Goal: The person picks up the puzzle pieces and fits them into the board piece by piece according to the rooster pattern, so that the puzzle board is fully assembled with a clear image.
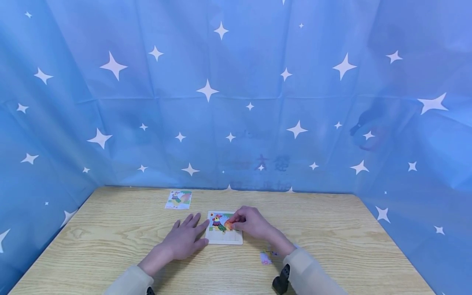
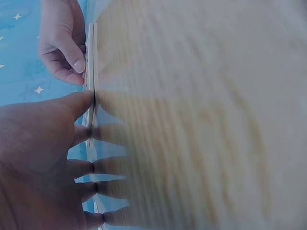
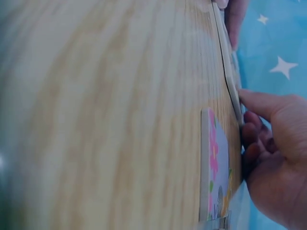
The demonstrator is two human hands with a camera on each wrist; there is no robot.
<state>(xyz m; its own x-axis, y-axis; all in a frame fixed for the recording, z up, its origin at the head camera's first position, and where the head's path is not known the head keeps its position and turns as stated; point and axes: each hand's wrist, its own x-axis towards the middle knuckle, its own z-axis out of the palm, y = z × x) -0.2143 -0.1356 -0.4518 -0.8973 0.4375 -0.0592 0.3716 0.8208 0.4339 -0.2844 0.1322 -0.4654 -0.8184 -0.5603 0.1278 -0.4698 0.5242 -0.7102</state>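
Now right hand [image 1: 252,223] pinches orange piece [image 1: 229,225]; spread left hand [image 1: 184,239] touches white-framed rooster puzzle [image 1: 225,237].
Right forearm [image 1: 282,241] partly hides pink-flowered pieces [image 1: 265,258].

Faint characters [image 1: 262,162] low on blue starred backdrop [image 1: 254,61]: one resembles 大, others illegible.

Puzzle board [image 1: 225,242]: off-white frame and pale lower recess. Its rooster print [image 1: 218,221] shows a red comb, a yellow face, a purple neck and a green body. The tail piece [image 1: 228,225] is orange. Picture card [image 1: 178,200]: the same rooster in paler tones, with a pinkish-orange tail, light blue and green areas, and a lavender lower band. Loose piece [image 3: 218,163]: lavender face, pink flowers, green accents. Tabletop [image 1: 110,246]: light tan, wood-grain pattern. Backdrop [image 1: 250,57]: blue, printed with white 4-pointed stars. Sleeves [image 1: 311,272]: plain cream. Right wrist camera [image 1: 281,280]: black.
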